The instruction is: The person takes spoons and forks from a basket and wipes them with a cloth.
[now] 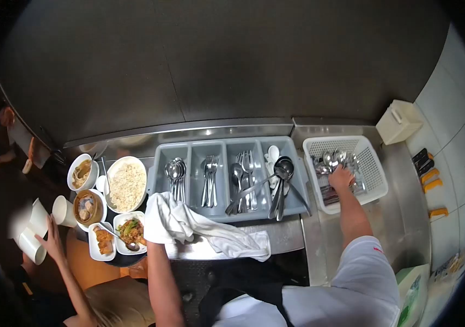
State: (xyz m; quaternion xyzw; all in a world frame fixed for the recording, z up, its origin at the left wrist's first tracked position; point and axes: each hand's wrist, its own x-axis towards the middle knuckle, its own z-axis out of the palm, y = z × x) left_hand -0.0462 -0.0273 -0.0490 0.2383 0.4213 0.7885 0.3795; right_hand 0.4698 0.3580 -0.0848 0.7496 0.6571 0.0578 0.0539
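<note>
A white towel (175,220) drapes over my left hand (157,234), which holds it; the cloth hides the fingers. Its loose end trails right along the counter edge, in front of the grey cutlery tray (189,180). Inside a white plastic basket (374,188), my right hand (341,177) is closed around some metal spoons (335,158) whose bowls show beyond the fingers. More cutlery lies beneath that hand, partly hidden. The tray's compartments hold spoons (175,171), forks (209,180), a mix of forks and spoons, and ladles (282,174) with white spoons.
On the left, a round tray carries rice (126,182), a steamer basket (88,207) and several dishes. Another person's hand (53,240) is beside white cups (33,245). A beige container (398,121) stands at the back right, and orange-handled tools (433,180) hang on the wall.
</note>
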